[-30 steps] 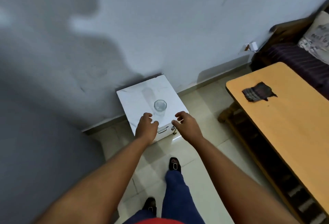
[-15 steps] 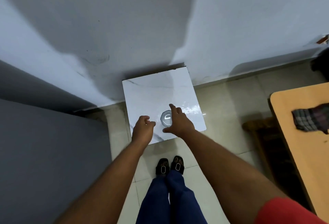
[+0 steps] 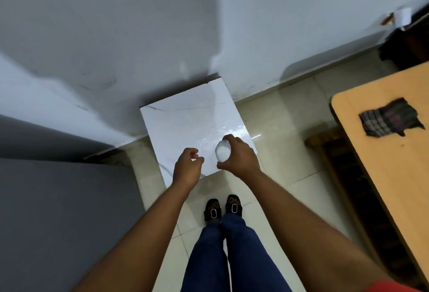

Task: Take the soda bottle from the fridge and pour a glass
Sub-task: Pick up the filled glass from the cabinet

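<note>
Two hands above the white marble-look cabinet [image 3: 185,124]: right hand [image 3: 242,159] grips a clear glass tumbler [image 3: 222,152], left hand [image 3: 186,168] curled, empty.

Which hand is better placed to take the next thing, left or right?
Left. The left hand holds nothing over the near edge of the white marble top; the right hand grips the glass.

The clear glass [image 3: 222,151] shows against a glossy, smooth white top [image 3: 185,124] with marble-like veins, beside shiny floor tiles [image 3: 278,117]. A checked woven cloth [image 3: 390,122] lies on the matt, smooth wooden table [image 3: 383,187]; the painted wall [image 3: 301,13] looks matt.
</note>
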